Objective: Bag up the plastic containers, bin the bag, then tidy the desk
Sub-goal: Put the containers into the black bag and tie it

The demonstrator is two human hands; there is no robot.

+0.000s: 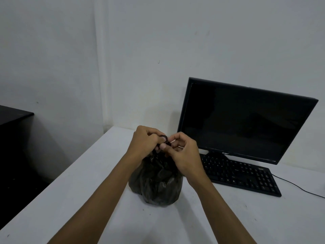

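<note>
A full black plastic bag (156,184) stands upright on the white desk (73,199), in the middle of the head view. Its gathered top is twisted into thin strands above it. My left hand (144,141) grips one strand with curled fingers. My right hand (182,152) pinches the other strand between thumb and fingers. The two hands meet right over the bag's neck. Whatever is inside the bag is hidden by the dark plastic.
A black monitor (246,120), switched off, stands at the back right of the desk. A black keyboard (241,173) lies in front of it, close to the bag's right side, with a cable (299,187) trailing right. A dark cabinet (12,138) stands at far left.
</note>
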